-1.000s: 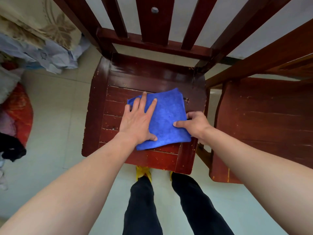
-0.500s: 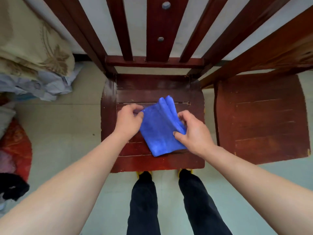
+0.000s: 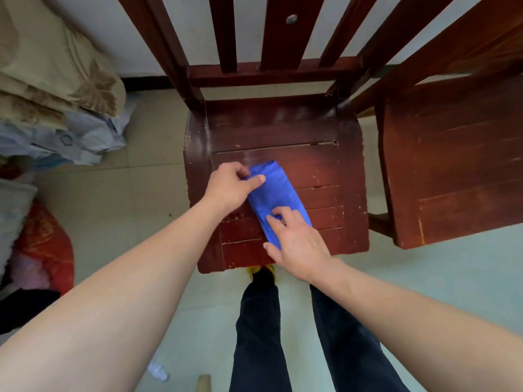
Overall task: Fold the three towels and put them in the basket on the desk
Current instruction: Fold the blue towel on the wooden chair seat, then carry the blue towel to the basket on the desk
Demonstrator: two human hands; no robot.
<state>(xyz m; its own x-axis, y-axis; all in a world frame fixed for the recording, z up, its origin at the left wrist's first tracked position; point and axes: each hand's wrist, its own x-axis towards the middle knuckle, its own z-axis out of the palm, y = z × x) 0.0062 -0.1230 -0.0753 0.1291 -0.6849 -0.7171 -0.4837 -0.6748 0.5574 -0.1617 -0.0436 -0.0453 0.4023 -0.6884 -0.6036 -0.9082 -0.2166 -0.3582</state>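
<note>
While left hand [image 3: 229, 188] pinches towel [image 3: 278, 193], right hand [image 3: 297, 239] presses it, chair [image 3: 325, 165] beneath, second chair [image 3: 452, 165] right, bedding [image 3: 56, 80] left.

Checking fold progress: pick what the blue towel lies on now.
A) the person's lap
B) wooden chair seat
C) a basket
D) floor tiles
B: the blue towel lies folded narrow on the wooden chair seat, left hand pinching its far end, right hand pressing its near end.
</note>
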